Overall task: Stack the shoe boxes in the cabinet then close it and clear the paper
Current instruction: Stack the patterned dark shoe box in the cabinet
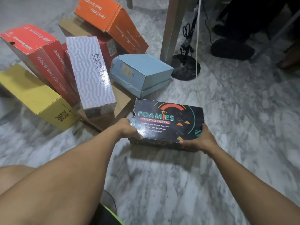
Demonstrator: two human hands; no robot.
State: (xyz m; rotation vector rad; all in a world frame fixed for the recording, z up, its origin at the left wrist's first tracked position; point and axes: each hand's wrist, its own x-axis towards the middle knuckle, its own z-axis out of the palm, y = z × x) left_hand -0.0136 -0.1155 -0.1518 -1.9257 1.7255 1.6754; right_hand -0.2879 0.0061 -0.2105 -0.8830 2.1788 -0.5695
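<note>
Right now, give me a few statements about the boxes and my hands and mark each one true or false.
1. Both hands grip the black box, the left hand at one end and the right hand at the other. True.
2. The blue box lies on top of the black box. False: it lies behind it on the floor.
3. The white box leans against the red box. True.
4. The yellow box is open. False: it is closed.
5. The orange box lies flat on the floor. False: it is tilted, propped on other boxes.
</note>
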